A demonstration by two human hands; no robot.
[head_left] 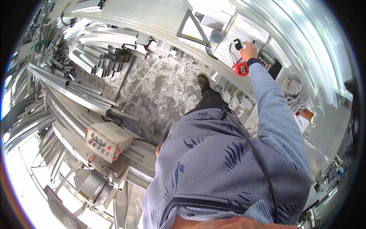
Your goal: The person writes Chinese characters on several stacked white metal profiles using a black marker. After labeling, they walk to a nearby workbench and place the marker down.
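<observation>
My right hand (pixel 249 51) reaches out over handwritten paper sheets (pixel 228 47) on the long metal-topped bench. Its fingers are bent together at the paper, and a short dark tip (pixel 253 42) sticks out beyond them; what they grip is too small to name. Touching or close beside the fingertips is a black curved object (pixel 238 44). Just below the wrist sits a red tape measure (pixel 241 69), and a black calculator (pixel 269 63) lies to its right. Only a sliver of my left hand (pixel 158 149) shows past my clothing, its fingers hidden.
A triangular metal frame (pixel 193 28) and a teal tape-like item (pixel 216 36) lie on the bench. Crumpled grey cloth (pixel 295 93) is farther right. Stacked metal profiles (pixel 101 57) fill the left side. A control box (pixel 108 140) with buttons stands lower left.
</observation>
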